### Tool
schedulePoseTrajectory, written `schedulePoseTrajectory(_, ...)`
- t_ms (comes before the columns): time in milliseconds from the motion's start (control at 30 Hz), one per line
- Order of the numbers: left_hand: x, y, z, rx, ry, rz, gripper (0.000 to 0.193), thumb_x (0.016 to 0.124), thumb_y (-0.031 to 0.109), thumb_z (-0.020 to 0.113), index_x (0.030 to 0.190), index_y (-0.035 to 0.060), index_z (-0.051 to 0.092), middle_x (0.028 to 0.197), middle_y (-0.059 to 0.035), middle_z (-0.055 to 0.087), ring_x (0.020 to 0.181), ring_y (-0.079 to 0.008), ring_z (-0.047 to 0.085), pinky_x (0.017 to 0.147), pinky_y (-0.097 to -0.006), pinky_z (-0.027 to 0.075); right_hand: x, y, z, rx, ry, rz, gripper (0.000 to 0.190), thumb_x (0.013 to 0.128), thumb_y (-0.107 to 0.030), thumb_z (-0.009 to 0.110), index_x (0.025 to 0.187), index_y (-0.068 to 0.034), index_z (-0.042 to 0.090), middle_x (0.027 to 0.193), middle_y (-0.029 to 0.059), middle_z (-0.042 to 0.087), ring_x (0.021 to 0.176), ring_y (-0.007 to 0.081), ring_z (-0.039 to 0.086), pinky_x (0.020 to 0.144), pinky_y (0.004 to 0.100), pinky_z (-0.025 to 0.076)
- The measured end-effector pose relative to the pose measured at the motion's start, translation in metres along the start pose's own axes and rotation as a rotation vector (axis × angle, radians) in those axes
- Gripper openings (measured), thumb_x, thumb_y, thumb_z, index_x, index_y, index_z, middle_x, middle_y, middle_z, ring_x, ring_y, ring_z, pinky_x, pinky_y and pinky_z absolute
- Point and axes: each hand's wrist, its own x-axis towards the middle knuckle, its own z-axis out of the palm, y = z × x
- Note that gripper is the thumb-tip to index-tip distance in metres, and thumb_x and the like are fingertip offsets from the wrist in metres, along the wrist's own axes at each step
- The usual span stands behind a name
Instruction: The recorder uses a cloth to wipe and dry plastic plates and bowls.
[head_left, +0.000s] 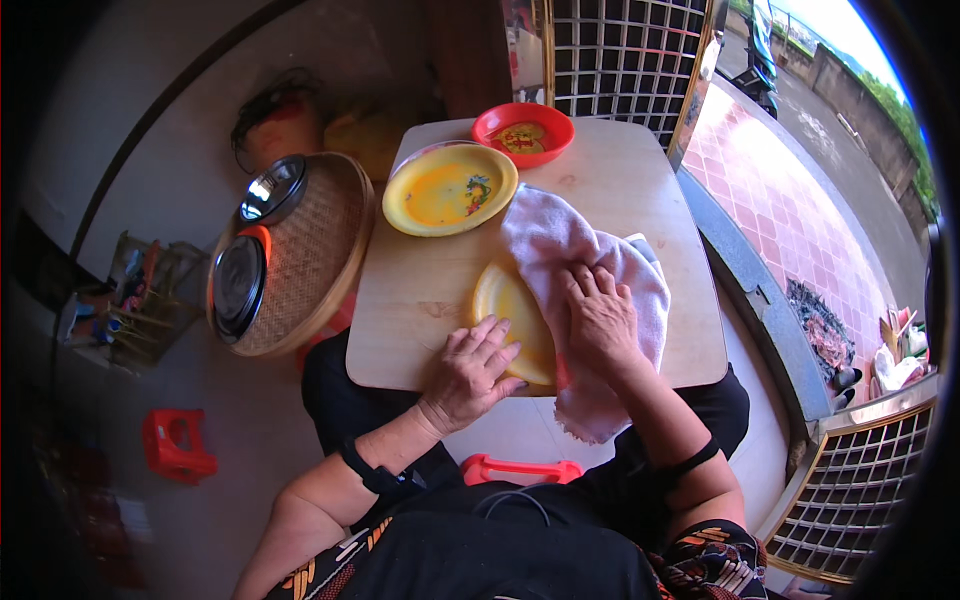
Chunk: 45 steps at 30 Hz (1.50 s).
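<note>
A yellow oval plate (517, 315) lies near the front edge of a small wooden-topped table (420, 277). My left hand (472, 367) holds the plate's near left rim, its fingers over the edge. A pale pink towel (547, 225) covers the plate's right side, and its fringed end hangs off the table's front. Pressed onto the towel, my right hand (604, 315) grips it with bent fingers; the plate part below is hidden. Farther back stand another yellow plate (442, 191), bearing a coloured print, and a red bowl (551, 154) with a gold pattern inside.
Left of the table, a round woven bamboo tray (307, 277) carries a steel bowl (274, 187) and dark round dishes (238, 285). A red plastic stool (178, 446) stands on the left floor. To the right are a door sill (750, 285) and metal lattice doors (855, 495).
</note>
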Motion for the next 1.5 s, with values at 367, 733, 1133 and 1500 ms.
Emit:
schedulePoseTrajectory(367, 0.003, -0.003, -0.002, -0.07, 0.016, -0.003, 0.046, 0.074, 0.03, 0.079, 0.11, 0.0038, 0.066, 0.129, -0.0185, 0.057, 0.127, -0.0323, 0.048, 0.102, -0.044, 0.04, -0.007, -0.004, -0.003, 0.047, 0.021, -0.025, 0.039, 0.082, -0.023, 0.062, 0.121, -0.018, 0.064, 0.127, 0.0074, 0.055, 0.12, 0.0291, 0.048, 0.093, 0.0442, 0.041)
schedulePoseTrajectory(733, 0.001, 0.018, -0.002, -0.136, 0.023, -0.014, 0.044, 0.075, 0.032, 0.079, 0.108, 0.0066, 0.067, 0.118, -0.0151, 0.06, 0.113, -0.032, 0.055, 0.097, -0.043, 0.042, -0.003, -0.003, -0.005, -0.006, 0.028, 0.11, 0.052, 0.084, -0.021, 0.056, 0.136, -0.014, 0.052, 0.115, 0.0119, 0.06, 0.113, 0.0305, 0.054, 0.091, 0.0445, 0.041)
schedulePoseTrajectory(1133, 0.069, -0.052, 0.03, -0.467, 0.052, -0.785, 0.038, 0.072, 0.013, 0.077, 0.104, -0.0042, 0.065, 0.064, -0.007, 0.062, 0.06, -0.0187, 0.061, 0.062, -0.0337, 0.052, -0.005, -0.005, 0.003, 0.016, 0.155, 0.057, 0.042, 0.091, -0.024, 0.052, 0.129, -0.005, 0.055, 0.098, 0.0144, 0.063, 0.096, 0.0326, 0.059, 0.083, 0.046, 0.043)
schedulePoseTrajectory(1500, 0.065, -0.01, 0.031, -1.346, 0.423, -0.672, 0.016, 0.086, -0.008, 0.054, 0.098, 0.0019, 0.056, 0.098, -0.0044, 0.064, 0.092, -0.0116, 0.059, 0.085, -0.0266, 0.05, -0.002, -0.032, -0.009, 0.257, 0.261, -0.183, 0.035, 0.081, -0.023, 0.061, 0.116, -0.019, 0.069, 0.117, 0.0125, 0.057, 0.112, 0.0356, 0.05, 0.094, 0.05, 0.042)
